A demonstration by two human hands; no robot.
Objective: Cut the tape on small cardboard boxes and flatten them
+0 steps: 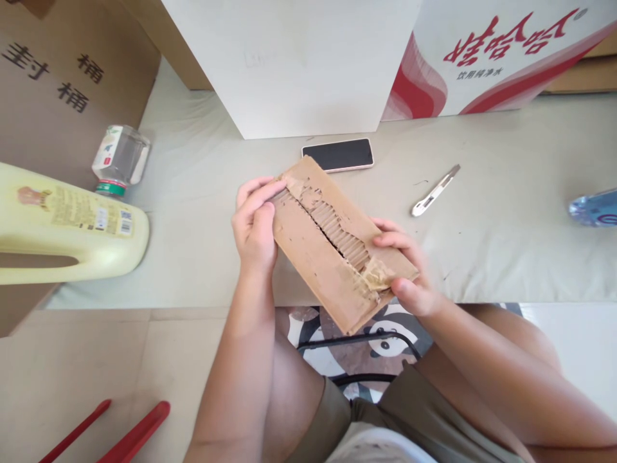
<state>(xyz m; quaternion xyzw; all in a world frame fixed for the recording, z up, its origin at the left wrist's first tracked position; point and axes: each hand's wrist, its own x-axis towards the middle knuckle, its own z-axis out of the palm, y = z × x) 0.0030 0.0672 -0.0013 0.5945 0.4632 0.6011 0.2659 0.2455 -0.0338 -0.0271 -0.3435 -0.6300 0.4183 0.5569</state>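
A brown piece of cardboard (313, 257) with its top layer torn away along the middle, baring the ribbed core, is held slanted above my lap. My left hand (254, 222) grips its upper left end, fingers curled over the edge. My right hand (407, 273) pinches the lower right end, thumb on the peeled, frayed paper. A silver utility knife (435, 191) lies on the grey cloth to the right, apart from both hands. A black phone (338, 155) lies just behind the cardboard.
A yellow plastic jug (72, 225) lies on its side at the left, with a clear bottle (119, 157) behind it. A white box (294, 61) and a red-and-white carton (491, 54) stand at the back. A blue bottle (595, 207) pokes in at the right edge. Red handles (120, 434) sit at bottom left.
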